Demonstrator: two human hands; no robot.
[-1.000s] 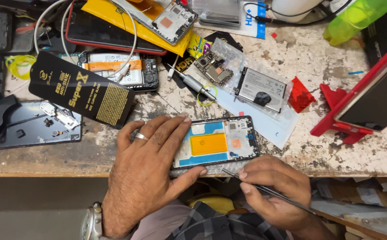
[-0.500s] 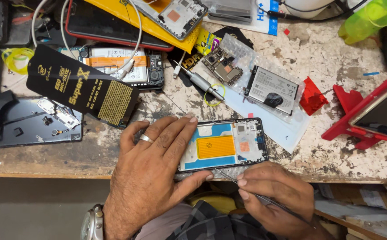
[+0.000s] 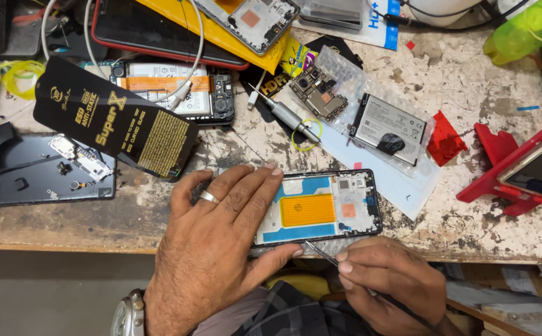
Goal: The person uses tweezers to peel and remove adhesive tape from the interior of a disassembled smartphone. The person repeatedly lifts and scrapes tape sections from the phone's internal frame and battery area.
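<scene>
Prying along the near edge of the opened phone frame (image 3: 317,208) at the bench (image 3: 470,230) edge: your left hand (image 3: 212,249) lies flat, fingers spread, pinning it; your right hand (image 3: 389,283) pinches thin tweezers (image 3: 320,254) at its rim. Next move likely needs steady tip control. Screwdriver (image 3: 286,117), battery (image 3: 388,129), black packet (image 3: 115,124) crowd behind; nothing blocks.

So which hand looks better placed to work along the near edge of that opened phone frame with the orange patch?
Probably the right hand: it grips a thin metal tool whose tip sits at the near edge of the opened black phone frame. The left hand lies flat across the frame's left end, pinning it to the worn workbench.
</scene>
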